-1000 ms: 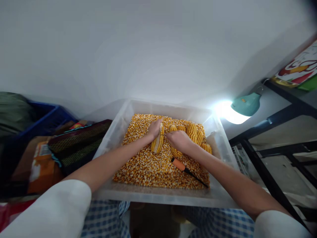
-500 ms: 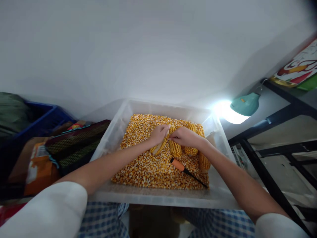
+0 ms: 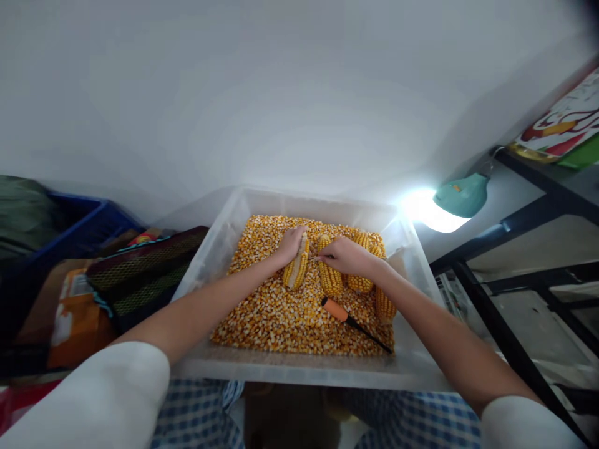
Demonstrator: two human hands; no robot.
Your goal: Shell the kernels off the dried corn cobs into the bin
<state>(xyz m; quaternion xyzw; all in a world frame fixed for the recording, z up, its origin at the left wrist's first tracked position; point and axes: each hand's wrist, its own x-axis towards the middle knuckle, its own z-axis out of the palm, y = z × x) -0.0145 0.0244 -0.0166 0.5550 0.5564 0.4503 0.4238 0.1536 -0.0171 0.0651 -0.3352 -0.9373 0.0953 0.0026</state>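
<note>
We've got a lit teal lamp point(image 3: 463, 194) by a black metal rack point(image 3: 559, 198) on its right, plain pale wall point(image 3: 281, 93) behind it, white glare just left of it, blue crate point(image 3: 98, 215) well off to its left.

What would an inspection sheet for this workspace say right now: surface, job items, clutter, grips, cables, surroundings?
Surface: loose kernels spread in a translucent bin.
Job items: held cob, partly stripped; other cobs to its right, some partly hidden by the right arm; orange-handled tool lying on the kernels.
Clutter: mesh bag, orange packet and blue crate, left of the bin.
Grips: left grip on the held cob's upper end; right grip beside it, contents too small to tell.
Cables: nothing seen.
Surroundings: wall behind; lit lamp and black rack at right.
</note>
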